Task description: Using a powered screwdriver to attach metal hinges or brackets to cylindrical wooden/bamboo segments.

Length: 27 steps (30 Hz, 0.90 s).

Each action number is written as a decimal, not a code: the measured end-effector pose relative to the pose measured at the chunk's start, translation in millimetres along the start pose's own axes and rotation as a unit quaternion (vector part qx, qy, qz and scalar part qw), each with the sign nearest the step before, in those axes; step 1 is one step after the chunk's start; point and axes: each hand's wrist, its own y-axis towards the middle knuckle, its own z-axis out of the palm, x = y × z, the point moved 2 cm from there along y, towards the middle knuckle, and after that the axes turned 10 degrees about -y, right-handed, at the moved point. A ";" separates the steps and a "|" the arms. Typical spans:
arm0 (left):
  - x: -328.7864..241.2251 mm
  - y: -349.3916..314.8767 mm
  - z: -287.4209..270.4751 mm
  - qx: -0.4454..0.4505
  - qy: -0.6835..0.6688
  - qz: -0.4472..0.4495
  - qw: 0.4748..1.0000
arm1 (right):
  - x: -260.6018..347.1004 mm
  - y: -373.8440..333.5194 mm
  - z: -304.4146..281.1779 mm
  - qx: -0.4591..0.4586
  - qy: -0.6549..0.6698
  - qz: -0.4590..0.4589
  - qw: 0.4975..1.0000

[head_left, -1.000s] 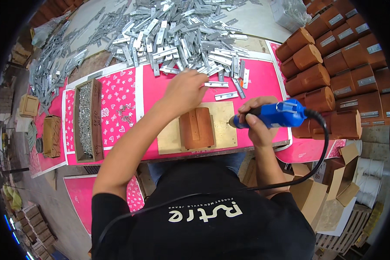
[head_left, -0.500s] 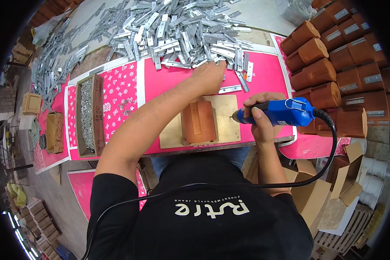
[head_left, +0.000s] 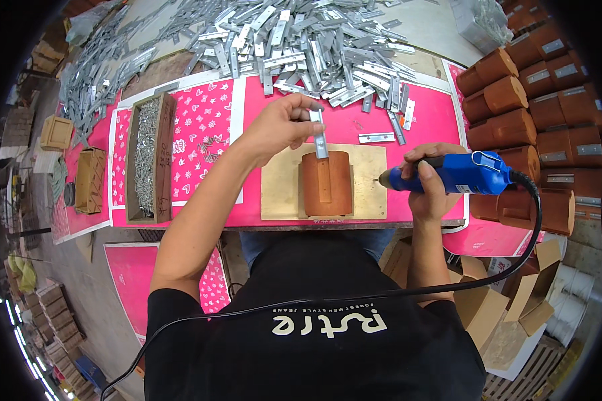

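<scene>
My left hand [head_left: 291, 127] pinches a short metal bracket plate [head_left: 320, 137] by its upper part, its lower end at the top of the groove in a reddish-brown grooved block [head_left: 340, 182]. That block rests on a tan board [head_left: 281, 187] at the table's near edge. In my right hand [head_left: 429, 182] is a blue corded electric screwdriver [head_left: 471, 175], fingers wrapped round its body. Its tip points left toward the block, a short way off from it. A large heap of similar metal plates [head_left: 287, 43] covers the far side of the table.
At left on the pink-covered table [head_left: 254, 110] stands a wooden box [head_left: 162, 160] of small screws, with loose screws [head_left: 211, 148] beside it. Brown blocks [head_left: 498, 127] with metal plates are stacked at right. The black cord [head_left: 515, 267] loops across my body. An open cardboard box [head_left: 481, 307] sits lower right.
My left hand has come back from the heap of plates toward me, bringing one plate to the block's groove. My right hand still holds the electric screwdriver beside the board.
</scene>
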 end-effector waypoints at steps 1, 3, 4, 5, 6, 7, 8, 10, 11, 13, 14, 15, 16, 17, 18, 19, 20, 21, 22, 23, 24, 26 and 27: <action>-0.8 2.0 0.8 -0.001 0.003 0.013 1.000 | -0.1 0.0 1.0 -0.001 0.003 0.000 1.000; -0.4 7.1 1.9 0.005 0.014 0.030 0.999 | -0.4 -0.7 2.6 -0.001 0.004 -0.002 1.000; 0.5 7.6 0.8 0.005 0.013 0.032 0.999 | -0.7 -2.3 2.9 0.004 -0.001 -0.003 1.000; 0.9 7.4 0.3 0.008 0.040 0.036 0.998 | -0.9 -3.6 3.5 0.008 -0.007 -0.004 1.000; 1.5 7.1 1.1 0.013 0.068 0.040 0.997 | -0.6 -4.8 4.2 0.007 -0.009 -0.004 1.000; 4.3 3.7 0.6 0.015 0.068 0.040 0.997 | -0.3 -6.0 6.0 0.014 -0.021 -0.013 1.000; 8.3 -3.7 0.3 0.030 0.126 0.072 0.989 | 0.1 -7.2 7.3 0.021 -0.034 -0.020 0.999; 19.2 -20.3 4.2 0.043 0.185 0.105 0.976 | 1.1 -9.3 8.7 0.028 -0.049 -0.018 0.998; 26.0 -30.4 7.8 0.041 0.172 0.128 0.976 | 0.5 -10.4 10.1 0.036 -0.062 -0.016 0.997; 25.1 -53.4 10.1 0.020 0.259 0.211 0.942 | 1.2 -12.1 10.7 0.040 -0.071 -0.010 0.997; 25.8 -56.5 3.7 0.013 0.263 0.208 0.942 | -0.3 -11.7 10.4 0.042 -0.085 -0.005 0.996; 25.6 -60.2 -3.4 -0.044 0.285 0.244 0.926 | -2.0 -11.5 8.8 0.035 -0.092 -0.018 0.995; 23.1 -65.1 -11.0 -0.101 0.307 0.278 0.904 | -2.6 -10.9 9.1 0.037 -0.086 -0.018 0.995; 17.5 -70.5 -25.9 -0.151 0.316 0.252 0.902 | -1.8 -10.2 10.0 0.036 -0.078 -0.014 0.996; 17.8 -74.3 -48.2 -0.207 0.419 0.294 0.834 | 1.7 -8.7 10.9 0.036 -0.072 -0.011 0.997; 24.0 -77.1 -69.2 -0.257 0.513 0.332 0.749 | 3.0 -8.7 12.0 0.030 -0.058 -0.011 0.998; 25.3 -83.3 -80.8 -0.259 0.517 0.332 0.745 | 1.2 -8.3 10.9 0.030 -0.052 -0.013 0.998; 30.2 -89.7 -91.0 -0.263 0.549 0.286 0.741 | 0.7 -8.1 10.1 0.030 -0.051 -0.014 0.998; 35.7 -92.3 -97.7 -0.265 0.578 0.239 0.734 | 0.3 -7.5 10.1 0.030 -0.050 -0.015 0.998; 42.3 -90.2 -102.7 -0.266 0.576 0.238 0.735 | 0.1 -6.2 11.2 0.032 -0.051 -0.014 0.998; 44.7 -85.9 -104.0 -0.258 0.577 0.251 0.733 | 0.6 -5.6 10.2 0.025 -0.043 -0.014 0.999; 49.3 -80.1 -105.7 -0.248 0.577 0.266 0.732 | 2.0 -5.2 7.7 0.016 -0.039 -0.016 0.999; 48.6 -76.5 -104.1 -0.251 0.600 0.264 0.713 | 2.1 -4.6 7.2 0.010 -0.034 -0.006 0.999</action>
